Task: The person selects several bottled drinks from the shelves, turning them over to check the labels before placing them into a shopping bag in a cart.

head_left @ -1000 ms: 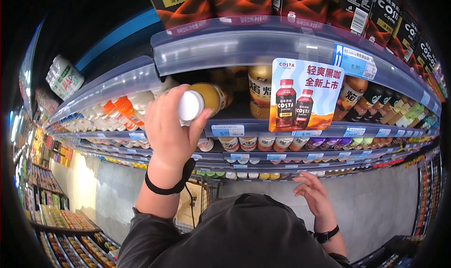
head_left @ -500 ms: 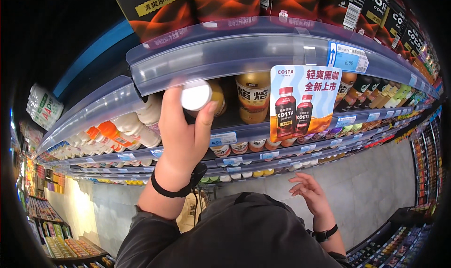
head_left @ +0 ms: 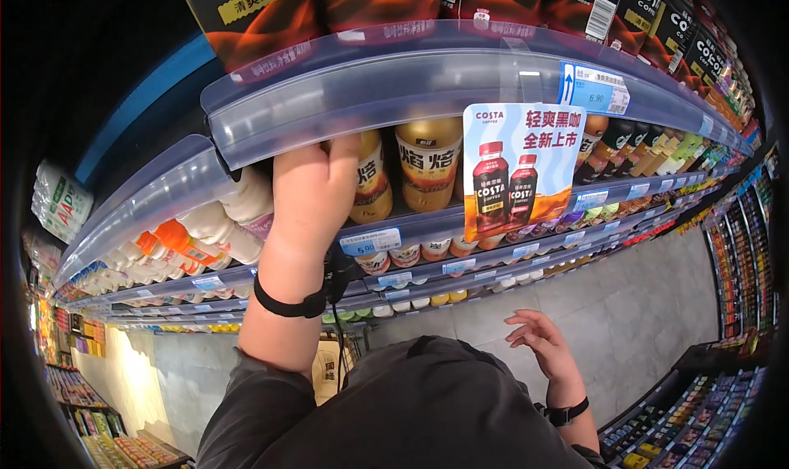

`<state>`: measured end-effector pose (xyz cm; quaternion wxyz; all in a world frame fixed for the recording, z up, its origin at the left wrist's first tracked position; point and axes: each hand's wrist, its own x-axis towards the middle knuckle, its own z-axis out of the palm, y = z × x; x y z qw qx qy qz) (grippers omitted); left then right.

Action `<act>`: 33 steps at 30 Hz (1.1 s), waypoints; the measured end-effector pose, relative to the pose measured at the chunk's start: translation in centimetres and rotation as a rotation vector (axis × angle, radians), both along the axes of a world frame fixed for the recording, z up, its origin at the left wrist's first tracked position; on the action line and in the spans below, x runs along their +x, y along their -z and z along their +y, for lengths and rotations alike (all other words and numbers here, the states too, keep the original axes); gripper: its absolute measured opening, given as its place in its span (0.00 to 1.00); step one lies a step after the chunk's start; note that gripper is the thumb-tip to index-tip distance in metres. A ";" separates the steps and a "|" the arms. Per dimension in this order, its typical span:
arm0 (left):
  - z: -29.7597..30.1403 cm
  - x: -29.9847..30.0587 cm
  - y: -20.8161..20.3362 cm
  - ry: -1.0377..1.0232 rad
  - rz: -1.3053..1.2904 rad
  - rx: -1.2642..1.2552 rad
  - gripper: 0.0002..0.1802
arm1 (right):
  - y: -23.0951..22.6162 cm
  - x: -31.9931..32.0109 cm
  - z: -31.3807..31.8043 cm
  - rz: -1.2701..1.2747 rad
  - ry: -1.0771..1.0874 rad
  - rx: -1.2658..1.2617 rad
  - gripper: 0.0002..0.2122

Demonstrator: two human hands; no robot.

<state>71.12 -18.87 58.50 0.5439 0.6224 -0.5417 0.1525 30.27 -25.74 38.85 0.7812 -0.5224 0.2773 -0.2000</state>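
My left hand (head_left: 311,186) reaches in under the upper shelf's clear plastic lip (head_left: 370,83), its fingertips hidden behind that lip. Whether it still grips anything does not show. Close beside it stands a gold bottle (head_left: 371,191) with a dark label band. Another gold bottle (head_left: 427,169) is upright to the right of that one. On the left side of the hand are white bottles (head_left: 205,223), some with orange labels. My right hand (head_left: 541,342) hangs low over the floor at the right, fingers loosely apart and holding nothing.
Black and red drink cartons (head_left: 255,25) line the upper shelf. A printed cardboard sign (head_left: 524,177) hangs from its lip, right of the gold bottles. Price tags (head_left: 370,241) run along the edge below. Lower shelves hold more cups and bottles; racks stand at both sides.
My left hand, which held a white-capped bottle in front of the shelf, has pushed deeper under the lip, and the cap is out of sight. My right hand has barely moved.
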 end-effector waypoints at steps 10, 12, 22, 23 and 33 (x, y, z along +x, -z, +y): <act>-0.6 -0.1 0.9 0.059 0.061 -0.048 0.18 | -0.5 0.8 -0.4 0.042 -0.090 -0.038 0.21; -0.9 0.0 0.9 0.077 0.101 -0.052 0.18 | -0.3 0.9 -0.6 0.044 -0.126 -0.055 0.21; -0.8 -0.8 0.4 0.088 0.191 -0.039 0.22 | -0.4 -0.4 -2.0 0.006 -0.144 -0.063 0.23; -0.6 -0.6 0.4 0.078 0.168 -0.018 0.24 | -0.4 -0.6 -2.3 0.010 -0.147 -0.071 0.23; 0.6 -1.0 1.3 0.147 0.148 -0.030 0.34 | -0.4 -0.6 -4.4 -0.002 -0.223 -0.057 0.22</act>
